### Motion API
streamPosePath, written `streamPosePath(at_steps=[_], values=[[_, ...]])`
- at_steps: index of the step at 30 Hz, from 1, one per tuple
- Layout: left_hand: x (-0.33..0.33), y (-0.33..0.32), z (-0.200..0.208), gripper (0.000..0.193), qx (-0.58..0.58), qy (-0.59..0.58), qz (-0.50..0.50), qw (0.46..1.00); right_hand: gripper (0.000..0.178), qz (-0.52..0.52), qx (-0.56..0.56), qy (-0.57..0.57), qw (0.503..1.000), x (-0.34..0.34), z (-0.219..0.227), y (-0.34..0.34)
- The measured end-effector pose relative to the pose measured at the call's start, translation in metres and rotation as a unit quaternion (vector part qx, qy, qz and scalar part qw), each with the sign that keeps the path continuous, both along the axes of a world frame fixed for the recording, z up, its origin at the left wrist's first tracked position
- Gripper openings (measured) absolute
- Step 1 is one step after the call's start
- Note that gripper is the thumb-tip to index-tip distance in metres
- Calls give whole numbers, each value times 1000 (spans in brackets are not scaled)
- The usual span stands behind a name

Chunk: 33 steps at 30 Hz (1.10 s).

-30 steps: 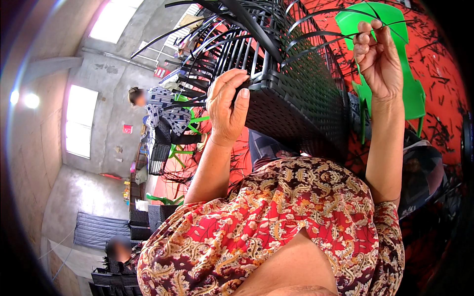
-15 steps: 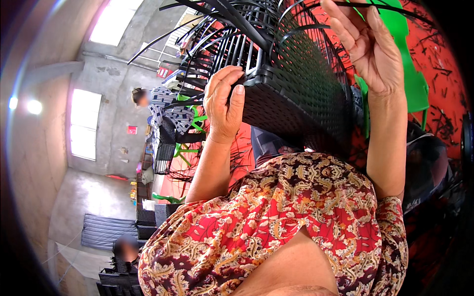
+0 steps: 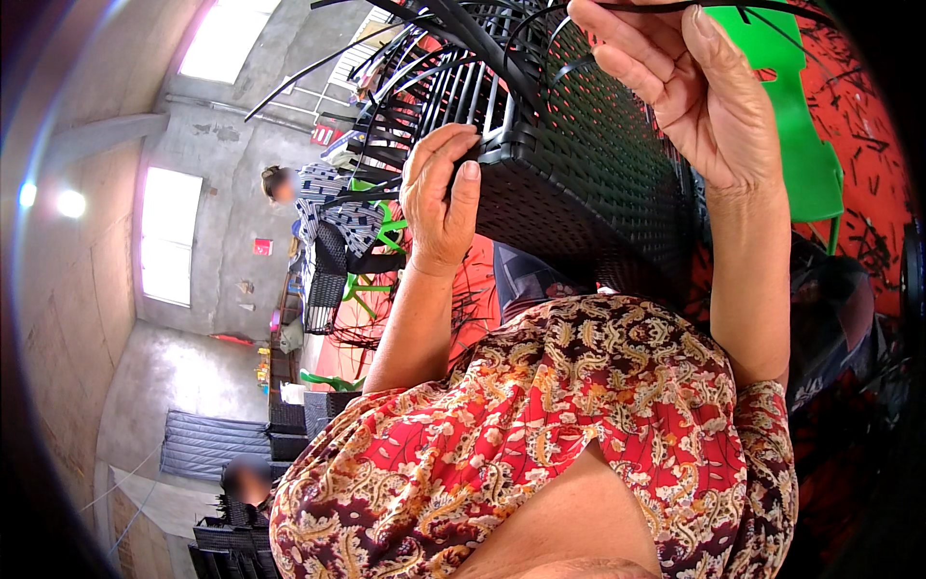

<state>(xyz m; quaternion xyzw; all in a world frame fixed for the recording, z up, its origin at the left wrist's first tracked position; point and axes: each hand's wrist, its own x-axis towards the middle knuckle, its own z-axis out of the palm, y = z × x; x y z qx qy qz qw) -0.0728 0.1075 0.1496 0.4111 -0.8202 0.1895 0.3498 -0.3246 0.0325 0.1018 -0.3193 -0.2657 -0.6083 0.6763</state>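
Observation:
A black woven plastic-rattan piece (image 3: pixel 579 164) on a frame fills the upper middle, with loose black strips (image 3: pixel 386 106) fanning out from its top. My left hand (image 3: pixel 442 198) grips the woven piece at its left corner edge, thumb up. My right hand (image 3: pixel 699 87) is raised at the top right over the weave, its fingers pinched on a thin black strip (image 3: pixel 762 8) that runs along the top edge. My red patterned top (image 3: pixel 540 434) covers the lower middle.
A green plastic chair (image 3: pixel 801 145) stands on the red floor (image 3: pixel 868 125) to the right, with black strip offcuts scattered about. Another person (image 3: pixel 328 217) in a patterned shirt works at a woven piece at the left. A second person (image 3: pixel 241 482) sits lower left by stacked black woven pieces (image 3: pixel 289 425).
My right hand has moved left and up over the weave, pulling the thin strip with it. The woven piece now looms closer. My left hand keeps its grip on the corner.

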Motion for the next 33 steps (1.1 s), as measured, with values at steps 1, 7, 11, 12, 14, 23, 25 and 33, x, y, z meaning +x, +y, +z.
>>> streamPosePath(at_steps=[1, 7, 11, 12, 14, 23, 25, 33], values=[[-1, 0, 0, 29, 0, 0, 1, 1000, 39, -5, -13, 1, 1000, 1, 0, -2], [-1, -1, -1, 29, 7, 7, 3, 1000, 42, 0, -15, 27, 1000, 3, 5, 10], [-1, -2, -2, 28, 4, 6, 2, 1000, 42, -22, -9, 53, 998, 0, 7, 15], [-2, -2, -2, 28, 3, 5, 1, 1000, 42, -29, -19, 57, 998, -1, 6, 14], [-2, -3, -2, 28, 0, 2, 0, 1000, 41, -41, -40, 63, 996, -1, 4, 12], [-4, -1, 1, 25, 20, 9, -7, 1000, 35, -91, -70, 77, 990, -18, 3, 15], [-7, 2, 6, 24, 46, -1, 0, 999, 31, -120, -65, 60, 989, -25, 5, 19], [-15, 5, 19, 27, 98, -34, -22, 994, 22, -47, -98, -10, 994, -76, 6, 22]])
